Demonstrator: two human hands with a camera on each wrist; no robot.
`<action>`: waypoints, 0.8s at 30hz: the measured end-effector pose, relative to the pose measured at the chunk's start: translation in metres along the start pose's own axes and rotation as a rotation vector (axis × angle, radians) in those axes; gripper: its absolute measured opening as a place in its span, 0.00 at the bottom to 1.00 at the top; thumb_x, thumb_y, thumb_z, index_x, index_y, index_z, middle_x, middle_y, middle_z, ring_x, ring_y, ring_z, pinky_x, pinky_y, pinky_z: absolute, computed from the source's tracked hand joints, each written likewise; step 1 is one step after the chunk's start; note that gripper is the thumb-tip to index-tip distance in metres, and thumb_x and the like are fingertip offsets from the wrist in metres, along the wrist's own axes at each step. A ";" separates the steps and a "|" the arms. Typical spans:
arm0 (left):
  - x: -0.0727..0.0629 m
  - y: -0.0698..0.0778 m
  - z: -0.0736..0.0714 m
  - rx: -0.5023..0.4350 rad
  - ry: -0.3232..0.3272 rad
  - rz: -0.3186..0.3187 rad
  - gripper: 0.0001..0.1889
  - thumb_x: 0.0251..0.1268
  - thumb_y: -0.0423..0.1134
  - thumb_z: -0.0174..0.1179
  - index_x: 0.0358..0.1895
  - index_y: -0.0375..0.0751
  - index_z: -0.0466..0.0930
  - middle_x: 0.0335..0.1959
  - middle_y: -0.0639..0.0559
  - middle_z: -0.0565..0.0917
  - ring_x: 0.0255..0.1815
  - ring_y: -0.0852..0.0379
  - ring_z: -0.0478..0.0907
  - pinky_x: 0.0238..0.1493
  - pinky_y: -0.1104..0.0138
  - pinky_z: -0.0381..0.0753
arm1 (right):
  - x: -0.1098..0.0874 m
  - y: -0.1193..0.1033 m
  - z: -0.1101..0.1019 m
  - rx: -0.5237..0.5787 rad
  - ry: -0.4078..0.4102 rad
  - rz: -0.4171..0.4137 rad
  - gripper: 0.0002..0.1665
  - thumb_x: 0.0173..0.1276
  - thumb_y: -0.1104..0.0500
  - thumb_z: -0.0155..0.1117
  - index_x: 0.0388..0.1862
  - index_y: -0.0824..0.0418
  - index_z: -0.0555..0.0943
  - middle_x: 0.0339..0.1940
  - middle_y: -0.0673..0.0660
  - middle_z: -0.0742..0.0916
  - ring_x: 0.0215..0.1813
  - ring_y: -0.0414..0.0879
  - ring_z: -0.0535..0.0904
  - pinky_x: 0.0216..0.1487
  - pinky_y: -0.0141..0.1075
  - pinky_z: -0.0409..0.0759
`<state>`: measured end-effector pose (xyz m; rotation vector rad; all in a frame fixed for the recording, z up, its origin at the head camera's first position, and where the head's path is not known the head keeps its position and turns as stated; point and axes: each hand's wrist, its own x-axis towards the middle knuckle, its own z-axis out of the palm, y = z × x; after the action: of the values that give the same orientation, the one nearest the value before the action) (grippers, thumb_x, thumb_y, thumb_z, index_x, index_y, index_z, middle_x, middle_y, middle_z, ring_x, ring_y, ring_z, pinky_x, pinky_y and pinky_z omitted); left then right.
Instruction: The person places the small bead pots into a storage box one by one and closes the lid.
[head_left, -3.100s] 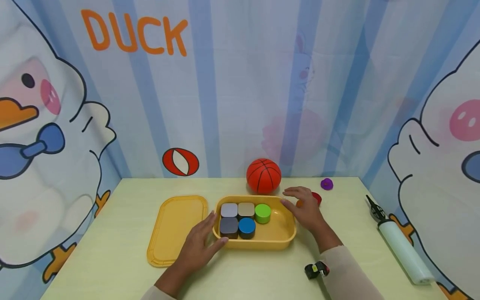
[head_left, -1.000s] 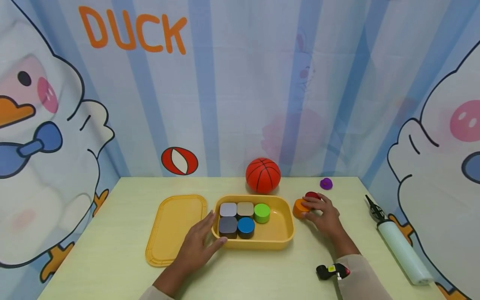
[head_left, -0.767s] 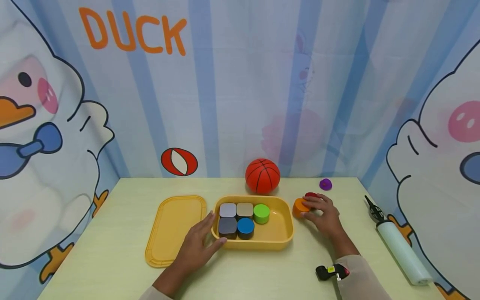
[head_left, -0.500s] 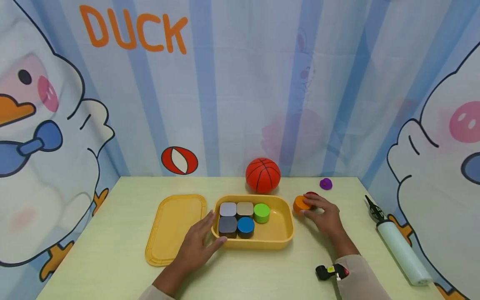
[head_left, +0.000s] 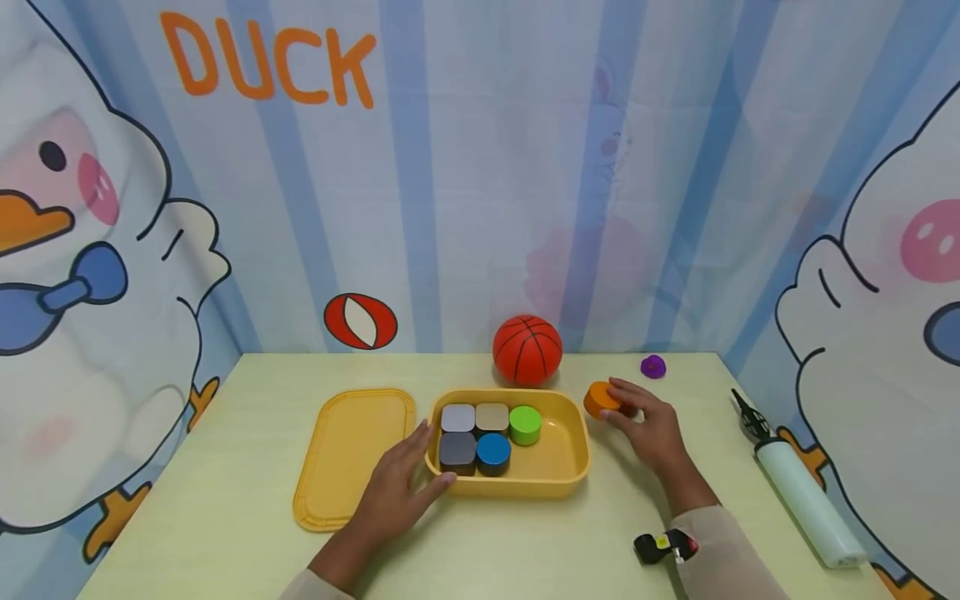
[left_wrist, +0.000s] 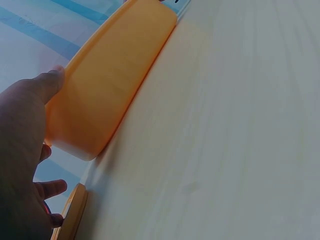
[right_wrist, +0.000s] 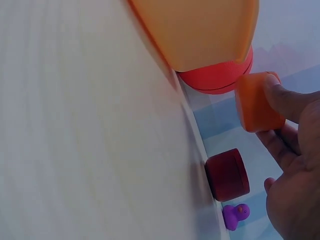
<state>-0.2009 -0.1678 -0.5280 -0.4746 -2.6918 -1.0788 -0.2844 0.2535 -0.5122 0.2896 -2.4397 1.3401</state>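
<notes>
My right hand [head_left: 648, 425] pinches an orange round block [head_left: 600, 400] between thumb and fingers. In the right wrist view the orange block [right_wrist: 257, 102] is off the table, with a dark red round block [right_wrist: 227, 174] standing below it. The head view has that red block hidden behind the hand. Just left of the orange block is a yellow rectangular box [head_left: 566, 454]. Inside lie a light grey block [head_left: 458, 418], a tan block [head_left: 492, 418], a green round block [head_left: 525, 425], a dark grey block [head_left: 457, 452] and a blue round block [head_left: 493, 454]. My left hand [head_left: 397, 487] touches the box's left end, fingers extended.
A yellow lid [head_left: 345, 458] lies flat left of the box. Behind the box sits a red basketball [head_left: 527, 350]. A purple toy duck [head_left: 653, 366] is at the back right, and a pale green pump [head_left: 810, 500] lies along the right edge.
My right hand has moved from the box's right end to the orange block, gripped it and lifted it. The left hand and the box have stayed put.
</notes>
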 end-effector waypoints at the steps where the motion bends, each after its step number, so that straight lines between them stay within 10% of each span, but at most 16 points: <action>1: 0.000 0.000 0.000 -0.001 -0.002 -0.004 0.45 0.76 0.62 0.66 0.86 0.42 0.63 0.88 0.45 0.64 0.87 0.37 0.66 0.83 0.35 0.68 | 0.000 -0.002 0.000 0.004 0.001 -0.002 0.26 0.73 0.63 0.76 0.68 0.66 0.86 0.75 0.64 0.85 0.80 0.64 0.76 0.85 0.57 0.68; 8: -0.001 0.001 -0.002 -0.003 0.000 -0.005 0.45 0.76 0.61 0.67 0.86 0.41 0.63 0.88 0.44 0.64 0.86 0.36 0.66 0.83 0.35 0.68 | 0.000 -0.020 0.001 0.003 0.042 -0.071 0.25 0.71 0.66 0.77 0.66 0.67 0.87 0.73 0.66 0.86 0.77 0.65 0.77 0.84 0.63 0.67; 14: -0.001 0.000 -0.003 -0.002 0.005 0.009 0.44 0.77 0.61 0.67 0.86 0.41 0.63 0.88 0.44 0.64 0.86 0.36 0.67 0.83 0.35 0.68 | -0.002 -0.040 0.007 0.036 0.047 -0.075 0.25 0.71 0.66 0.77 0.66 0.66 0.87 0.73 0.63 0.86 0.74 0.62 0.81 0.72 0.25 0.78; 20: -0.001 -0.001 -0.002 -0.010 0.014 0.024 0.44 0.77 0.60 0.67 0.86 0.40 0.64 0.88 0.44 0.64 0.86 0.36 0.67 0.82 0.35 0.68 | -0.008 -0.057 0.017 0.082 -0.025 -0.064 0.24 0.72 0.63 0.77 0.66 0.63 0.87 0.73 0.62 0.86 0.76 0.63 0.80 0.77 0.64 0.76; 24: 0.000 -0.003 0.000 -0.005 0.013 0.029 0.44 0.77 0.60 0.67 0.86 0.40 0.64 0.88 0.44 0.65 0.86 0.36 0.67 0.82 0.35 0.69 | -0.012 -0.061 0.024 0.092 -0.071 -0.110 0.24 0.70 0.64 0.79 0.65 0.63 0.88 0.70 0.62 0.88 0.76 0.63 0.80 0.82 0.50 0.75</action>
<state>-0.2018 -0.1697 -0.5295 -0.5042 -2.6631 -1.0773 -0.2576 0.2004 -0.4813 0.4953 -2.3849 1.4186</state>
